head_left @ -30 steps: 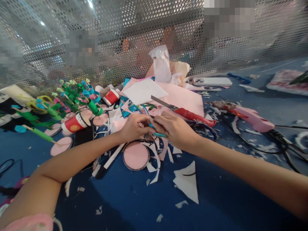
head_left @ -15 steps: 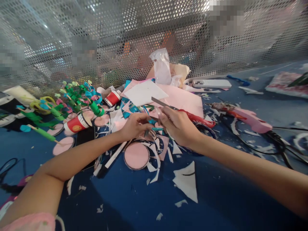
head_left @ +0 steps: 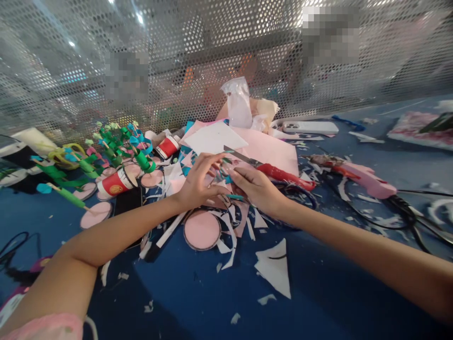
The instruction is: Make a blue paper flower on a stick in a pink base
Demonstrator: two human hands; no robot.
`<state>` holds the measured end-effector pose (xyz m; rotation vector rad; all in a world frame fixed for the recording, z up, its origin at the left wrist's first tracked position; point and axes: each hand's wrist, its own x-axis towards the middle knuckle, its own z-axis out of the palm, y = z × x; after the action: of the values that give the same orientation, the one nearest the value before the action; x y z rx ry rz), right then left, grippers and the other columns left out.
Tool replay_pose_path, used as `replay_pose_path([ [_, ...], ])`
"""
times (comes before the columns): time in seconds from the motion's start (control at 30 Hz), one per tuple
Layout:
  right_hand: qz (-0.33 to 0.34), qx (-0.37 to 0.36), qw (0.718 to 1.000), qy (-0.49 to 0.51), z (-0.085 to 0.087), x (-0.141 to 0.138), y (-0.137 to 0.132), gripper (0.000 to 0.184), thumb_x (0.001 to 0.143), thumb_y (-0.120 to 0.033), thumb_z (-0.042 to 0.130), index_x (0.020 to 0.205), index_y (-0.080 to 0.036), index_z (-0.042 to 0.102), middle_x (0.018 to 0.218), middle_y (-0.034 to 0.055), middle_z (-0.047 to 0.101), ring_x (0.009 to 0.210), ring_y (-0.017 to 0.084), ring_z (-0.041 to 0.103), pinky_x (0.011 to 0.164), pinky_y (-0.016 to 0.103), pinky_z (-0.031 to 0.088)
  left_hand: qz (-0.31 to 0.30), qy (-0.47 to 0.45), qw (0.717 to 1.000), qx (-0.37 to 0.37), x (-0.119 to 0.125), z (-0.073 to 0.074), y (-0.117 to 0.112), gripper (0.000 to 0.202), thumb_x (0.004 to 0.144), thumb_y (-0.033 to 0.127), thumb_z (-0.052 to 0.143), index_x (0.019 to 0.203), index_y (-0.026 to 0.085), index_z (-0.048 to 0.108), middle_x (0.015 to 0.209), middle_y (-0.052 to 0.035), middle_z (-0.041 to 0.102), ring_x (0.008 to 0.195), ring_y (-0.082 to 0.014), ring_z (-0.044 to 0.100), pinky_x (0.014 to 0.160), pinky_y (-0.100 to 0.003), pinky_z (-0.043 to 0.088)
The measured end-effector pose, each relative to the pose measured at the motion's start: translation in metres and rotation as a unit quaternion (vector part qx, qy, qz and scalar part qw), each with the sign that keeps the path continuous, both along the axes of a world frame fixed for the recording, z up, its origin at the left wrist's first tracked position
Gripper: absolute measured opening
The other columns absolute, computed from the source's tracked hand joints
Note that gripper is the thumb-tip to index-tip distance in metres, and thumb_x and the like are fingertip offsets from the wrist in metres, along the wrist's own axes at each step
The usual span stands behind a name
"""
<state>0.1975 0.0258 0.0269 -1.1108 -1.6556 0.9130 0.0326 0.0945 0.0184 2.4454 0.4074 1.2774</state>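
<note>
My left hand (head_left: 200, 182) reaches over the paper scraps, its thumb and fingers spread apart. Opposite it, my right hand (head_left: 260, 189) is closed in a pinch, the fingertips meeting near the left fingers. What it grips is too small and hidden to name. A thin teal piece (head_left: 235, 196) shows just below the fingertips, between the hands. Just behind my right hand lie scissors with red handles (head_left: 283, 174), blades pointing left. Below the hands rests a round pink disc (head_left: 202, 230) with a dark rim.
At left stand green paper-wrapped sticks (head_left: 65, 196) on pink discs, beside a red-and-white paper cup (head_left: 116, 183) and a dark phone (head_left: 127, 208). A pink glue gun (head_left: 377, 184) with black cables lies right. White sheet (head_left: 215, 138), white phone (head_left: 311, 127) and perforated metal panel (head_left: 212, 42) are behind.
My left thumb and fingers have spread apart from a pinch. My right hand has shifted slightly down, showing more of the scissors. The view has moved a little.
</note>
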Motion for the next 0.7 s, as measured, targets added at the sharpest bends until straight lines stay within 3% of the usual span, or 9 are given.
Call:
replay_pose_path([
  [0.1, 0.018, -0.037, 0.998, 0.055, -0.001, 0.000, 0.002, 0.057, 0.072, -0.076, 0.045, 0.062, -0.020, 0.039, 0.049, -0.0062, 0.037, 0.042, 0.005, 0.031, 0.040, 0.023, 0.023, -0.015, -0.004, 1.000, 0.027, -0.001, -0.001, 0.004, 0.064, 0.071, 0.052, 0.063, 0.128, 0.024, 0.052, 0.121, -0.0121, 0.056, 0.113, -0.0224, 0.054, 0.095, -0.037, 0.047],
  [0.2, 0.026, -0.060, 0.994, 0.089, -0.002, -0.002, 0.003, 0.058, 0.069, -0.077, 0.048, 0.064, -0.020, 0.041, 0.046, -0.0080, 0.033, 0.039, 0.004, 0.027, 0.039, 0.023, 0.019, -0.050, -0.008, 0.998, -0.035, 0.000, -0.001, 0.003, 0.058, 0.075, 0.047, 0.062, 0.128, 0.027, 0.052, 0.123, -0.0106, 0.060, 0.117, -0.0232, 0.054, 0.103, -0.041, 0.041],
  [0.33, 0.024, -0.077, 0.990, 0.114, -0.002, -0.008, 0.002, 0.056, 0.068, -0.075, 0.052, 0.070, -0.019, 0.043, 0.046, -0.0083, 0.033, 0.038, 0.004, 0.026, 0.038, 0.023, 0.017, -0.067, -0.014, 0.988, -0.140, 0.001, 0.001, -0.004, 0.041, 0.075, 0.039, 0.065, 0.112, 0.021, 0.065, 0.111, -0.0092, 0.068, 0.113, -0.0231, 0.059, 0.102, -0.039, 0.044],
  [0.47, 0.020, -0.063, 0.995, 0.072, -0.002, -0.006, 0.003, 0.061, 0.073, -0.081, 0.035, 0.067, -0.021, 0.041, 0.046, -0.0052, 0.038, 0.037, 0.007, 0.031, 0.038, 0.024, 0.022, -0.055, -0.061, 0.982, -0.172, 0.002, -0.001, -0.005, 0.029, 0.074, 0.034, 0.068, 0.098, 0.020, 0.070, 0.103, -0.0067, 0.072, 0.101, -0.0196, 0.065, 0.094, -0.034, 0.050],
  [0.57, -0.074, 0.009, 0.996, -0.042, 0.004, 0.010, -0.002, 0.063, 0.082, -0.076, 0.019, 0.069, -0.020, 0.044, 0.054, 0.0004, 0.047, 0.046, 0.011, 0.044, 0.046, 0.026, 0.033, -0.037, -0.107, 0.972, -0.204, 0.003, -0.002, -0.002, 0.033, 0.071, 0.031, 0.071, 0.102, 0.020, 0.068, 0.102, -0.0060, 0.072, 0.097, -0.0172, 0.066, 0.094, -0.032, 0.051],
  [0.63, -0.205, 0.068, 0.954, -0.209, 0.012, 0.028, -0.010, 0.056, 0.089, -0.064, 0.023, 0.075, -0.017, 0.049, 0.066, 0.0071, 0.055, 0.063, 0.018, 0.053, 0.059, 0.031, 0.040, -0.018, -0.125, 0.967, -0.221, 0.004, -0.001, 0.000, 0.034, 0.069, 0.028, 0.073, 0.101, 0.018, 0.068, 0.099, -0.0060, 0.072, 0.089, -0.0150, 0.067, 0.087, -0.030, 0.054],
  [0.7, -0.354, 0.105, 0.839, -0.399, 0.021, 0.049, -0.020, 0.047, 0.089, -0.051, 0.038, 0.092, -0.008, 0.055, 0.089, 0.0200, 0.059, 0.090, 0.030, 0.054, 0.074, 0.041, 0.041, -0.004, -0.133, 0.963, -0.233, 0.005, 0.000, 0.003, 0.035, 0.066, 0.025, 0.074, 0.100, 0.018, 0.068, 0.095, -0.0056, 0.072, 0.079, -0.0124, 0.067, 0.077, -0.026, 0.057],
])
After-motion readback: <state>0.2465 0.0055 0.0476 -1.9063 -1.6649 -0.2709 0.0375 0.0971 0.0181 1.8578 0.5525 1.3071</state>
